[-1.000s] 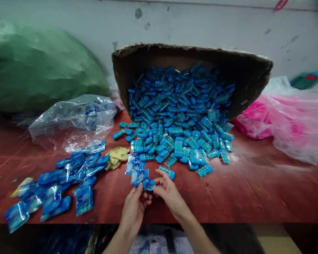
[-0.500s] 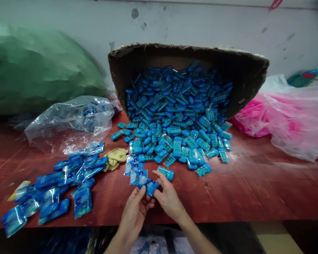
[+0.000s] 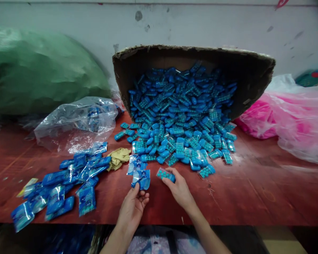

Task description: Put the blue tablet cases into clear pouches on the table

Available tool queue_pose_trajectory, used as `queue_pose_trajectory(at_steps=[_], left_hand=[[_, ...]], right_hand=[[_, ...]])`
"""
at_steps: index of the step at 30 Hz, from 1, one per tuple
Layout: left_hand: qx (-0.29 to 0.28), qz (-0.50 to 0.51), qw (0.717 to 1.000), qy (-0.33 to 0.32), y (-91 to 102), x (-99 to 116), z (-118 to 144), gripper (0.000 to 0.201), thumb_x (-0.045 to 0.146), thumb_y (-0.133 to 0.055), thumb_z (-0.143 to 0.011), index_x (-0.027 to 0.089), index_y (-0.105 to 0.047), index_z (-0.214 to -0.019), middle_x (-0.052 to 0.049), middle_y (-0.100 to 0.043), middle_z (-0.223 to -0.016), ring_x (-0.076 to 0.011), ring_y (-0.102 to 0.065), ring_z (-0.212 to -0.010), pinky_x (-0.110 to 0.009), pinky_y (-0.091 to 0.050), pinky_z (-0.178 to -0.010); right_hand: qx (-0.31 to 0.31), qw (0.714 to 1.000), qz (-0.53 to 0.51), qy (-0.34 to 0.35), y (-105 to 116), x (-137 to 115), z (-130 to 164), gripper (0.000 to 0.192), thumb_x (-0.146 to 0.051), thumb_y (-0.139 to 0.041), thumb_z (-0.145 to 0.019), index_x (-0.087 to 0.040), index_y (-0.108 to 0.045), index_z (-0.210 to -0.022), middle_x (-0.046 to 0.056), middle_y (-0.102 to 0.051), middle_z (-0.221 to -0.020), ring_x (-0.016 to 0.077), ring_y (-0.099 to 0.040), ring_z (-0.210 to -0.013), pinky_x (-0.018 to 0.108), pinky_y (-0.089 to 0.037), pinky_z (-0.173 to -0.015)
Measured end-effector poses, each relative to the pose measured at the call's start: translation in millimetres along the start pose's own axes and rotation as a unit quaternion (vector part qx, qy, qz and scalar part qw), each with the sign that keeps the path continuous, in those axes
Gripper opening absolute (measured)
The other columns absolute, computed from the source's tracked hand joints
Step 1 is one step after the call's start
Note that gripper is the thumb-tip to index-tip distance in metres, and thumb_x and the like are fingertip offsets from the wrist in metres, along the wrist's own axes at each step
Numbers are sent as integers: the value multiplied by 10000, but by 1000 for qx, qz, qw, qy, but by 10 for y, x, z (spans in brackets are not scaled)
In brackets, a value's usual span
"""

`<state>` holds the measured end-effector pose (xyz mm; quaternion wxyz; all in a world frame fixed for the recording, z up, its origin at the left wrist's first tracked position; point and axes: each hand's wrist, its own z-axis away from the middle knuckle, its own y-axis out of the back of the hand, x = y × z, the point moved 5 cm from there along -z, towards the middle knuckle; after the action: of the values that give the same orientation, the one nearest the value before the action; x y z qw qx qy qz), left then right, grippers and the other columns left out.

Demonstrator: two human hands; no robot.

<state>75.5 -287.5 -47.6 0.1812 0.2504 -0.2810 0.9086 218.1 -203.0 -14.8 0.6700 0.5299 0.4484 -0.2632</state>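
My left hand (image 3: 134, 203) pinches the lower edge of a small blue printed pouch (image 3: 142, 177) between thumb and fingers. That pouch overlaps another flat blue pouch (image 3: 134, 163) lying just behind it. My right hand (image 3: 178, 185) has its thumb and fingers around the blue end of a small clear box of turquoise beads (image 3: 163, 173), low at the table. A heap of similar bead boxes (image 3: 179, 150) spills toward my hands from a tipped cardboard box (image 3: 119, 74). At the left lie several filled blue pouches (image 3: 55, 178), shiny and plump.
A crumpled yellowish cloth (image 3: 119, 157) lies beside the filled pouches. Behind them is a clear plastic bag (image 3: 76, 121) with blue contents. A large green sack (image 3: 42, 74) stands at the back left, a pink plastic bag (image 3: 299, 123) at the right. The red table (image 3: 241, 201) ends near my wrists.
My right hand has left the blue pouch both hands were handling and moved right onto the bead box. My left hand now holds a pouch alone. The view has shifted slightly.
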Motion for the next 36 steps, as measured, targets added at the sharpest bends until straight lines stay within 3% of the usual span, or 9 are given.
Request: queue_pose_trajectory(at_steps=[3,6,9,15,23,27,29,33,36], left_hand=[[2,4,1000,-12,-8,-10,0,104,137,-504,-783,145,-503,-680,6,-562,-482,-105,-582,-461,-194,-475,-448],[-7,6,1000,-17,-20,-26,2,95,144,-512,-778,146,-507,-683,-1,-576,-497,-113,-590,-474,-206,-482,-466],[-22,3,1000,-23,-20,-27,0,86,162,-529,-769,148,-511,-686,-5,-584,-507,-121,-597,-495,-218,-489,-486],[-60,-9,997,-37,-47,-10,0,89,202,-601,-717,152,-530,-735,-10,-625,-567,-129,-606,-536,-233,-498,-517],[-104,-47,990,-89,-68,78,13,206,244,-648,-673,170,-550,-838,4,-669,-698,-134,-631,-632,-244,-515,-577],[-95,-50,990,-89,-58,84,9,237,251,-659,-659,177,-545,-854,6,-673,-704,-143,-636,-630,-254,-518,-570],[-93,-47,990,-90,-66,80,15,243,257,-655,-662,180,-540,-862,4,-676,-710,-149,-638,-633,-259,-518,-569],[-101,-48,988,-107,-77,97,35,216,248,-637,-683,177,-540,-862,0,-681,-717,-152,-641,-654,-260,-519,-588],[-100,-36,989,-103,-66,104,36,196,235,-622,-698,180,-544,-869,-5,-684,-727,-153,-643,-659,-273,-521,-600]], right_hand=[[-73,980,-169,-76,-94,-4,90,353,-333,-479,-789,-200,-497,-1116,-25,-553,-666,88,-460,-463,193,-400,-428],[-84,962,-236,-111,-205,-7,174,408,-347,-491,-774,-197,-479,-1153,-57,-489,-567,63,-381,-394,164,-357,-360],[-87,958,-246,-116,-284,-2,216,413,-351,-509,-762,-191,-498,-1143,-71,-456,-507,62,-369,-377,161,-354,-354],[-82,965,-234,-88,-237,-49,203,362,-318,-559,-731,-226,-571,-1081,-16,-573,-669,60,-406,-402,162,-336,-352],[-164,932,-297,-130,-309,-18,215,351,-321,-546,-742,-191,-546,-1068,-89,-407,-466,52,-324,-358,147,-274,-337],[-67,955,-276,-82,-260,-21,230,313,-268,-592,-704,-199,-575,-1008,-10,-595,-765,113,-535,-634,212,-446,-590],[-29,963,-262,-60,-246,-35,246,307,-246,-593,-702,-210,-580,-1007,7,-610,-917,157,-557,-813,252,-445,-740],[-14,968,-246,-51,-262,-52,275,302,-227,-562,-727,-207,-575,-1029,21,-612,-969,181,-564,-876,284,-446,-790],[8,979,-203,21,-223,-142,301,294,-186,-555,-734,-221,-588,-1023,26,-599,-985,178,-543,-929,279,-415,-841]])
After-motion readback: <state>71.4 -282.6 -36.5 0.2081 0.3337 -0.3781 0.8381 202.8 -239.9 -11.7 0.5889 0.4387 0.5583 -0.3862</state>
